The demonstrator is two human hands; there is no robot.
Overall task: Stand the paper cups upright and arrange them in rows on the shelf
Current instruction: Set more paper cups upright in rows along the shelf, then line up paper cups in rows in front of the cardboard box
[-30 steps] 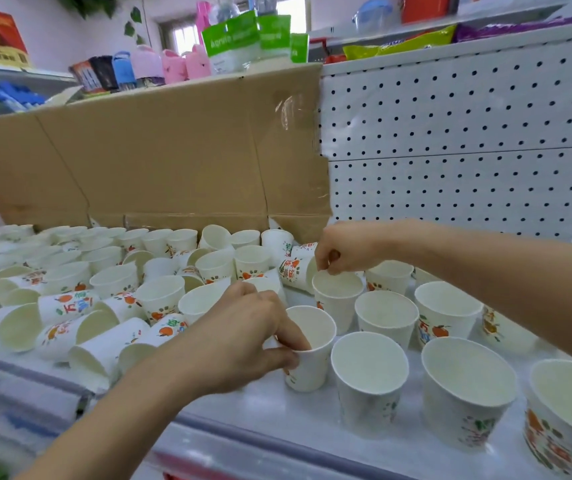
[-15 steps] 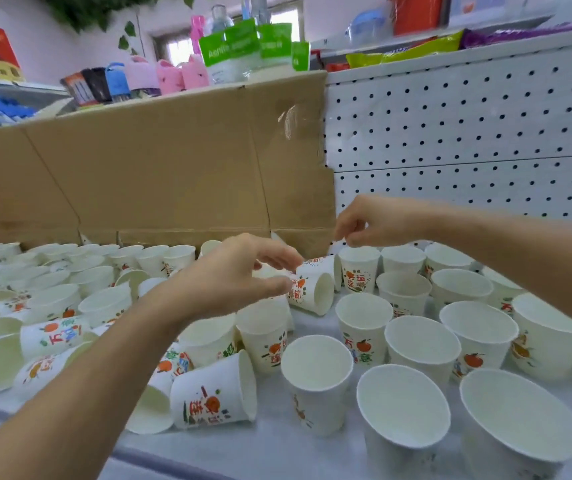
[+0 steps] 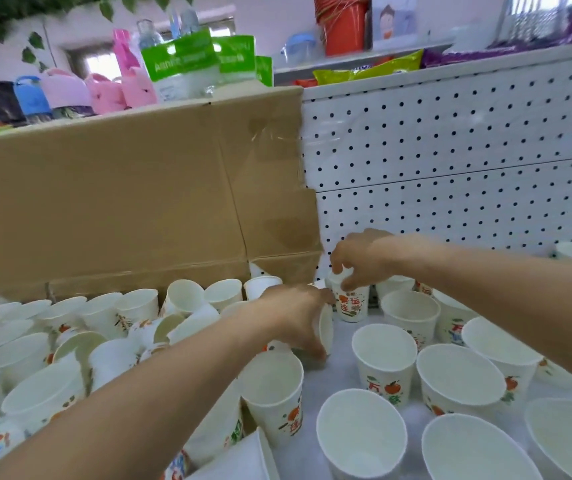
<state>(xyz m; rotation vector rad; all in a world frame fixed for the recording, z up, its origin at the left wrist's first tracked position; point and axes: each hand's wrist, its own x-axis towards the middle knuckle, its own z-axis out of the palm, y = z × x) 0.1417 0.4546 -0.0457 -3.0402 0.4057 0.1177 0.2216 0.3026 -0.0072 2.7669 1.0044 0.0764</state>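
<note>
Front right: upright cups [image 3: 361,436] are standing mouth-up in rows on the shelf [image 3: 329,375].
Front left: jumbled cups [image 3: 80,344] are lying and leaning against one another.
Left arm: it is spanning from the front left corner to mid-shelf, above the jumble.
Left hand [image 3: 295,317]: palm down, its fingers are curling around a tipped cup [image 3: 326,329] whose mouth is facing right.
Right hand [image 3: 360,259]: wrist bent down, its fingertips are pinching the rim of a printed cup [image 3: 350,304] standing near the back edge.
Back: a cardboard box [image 3: 121,209] is standing left and a pegboard [image 3: 450,161] right.
</note>
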